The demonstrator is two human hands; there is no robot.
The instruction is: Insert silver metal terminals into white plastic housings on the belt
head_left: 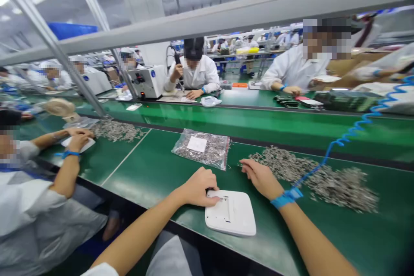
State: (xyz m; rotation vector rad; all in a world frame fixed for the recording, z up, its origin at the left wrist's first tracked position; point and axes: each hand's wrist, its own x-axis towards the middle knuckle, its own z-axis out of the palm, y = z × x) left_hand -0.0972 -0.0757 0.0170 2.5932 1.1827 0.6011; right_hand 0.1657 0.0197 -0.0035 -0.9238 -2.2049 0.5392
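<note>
A white plastic housing (pixel 241 215) with rounded corners lies on the green bench, a rectangular recess in its upturned face. My left hand (pixel 199 186) grips its far left corner, fingers curled and thumb lying at the recess. Beside the heap of small metal parts (pixel 291 164), my right hand (pixel 260 177) has its thumb and forefinger brought together; whatever is between them is too small to make out. A blue wrist strap (pixel 286 198) with a coiled cord is on my right wrist. Beyond my hands sits a clear bag (pixel 202 148) of similar metal parts, with a white label.
On the left, a co-worker's hands (pixel 79 136) are over another white piece, near a second heap of metal parts (pixel 116 130). The blue coiled cord (pixel 336 142) hangs across the right-hand heap. Across the green line (pixel 258 120), other people work beside a white machine (pixel 150 81).
</note>
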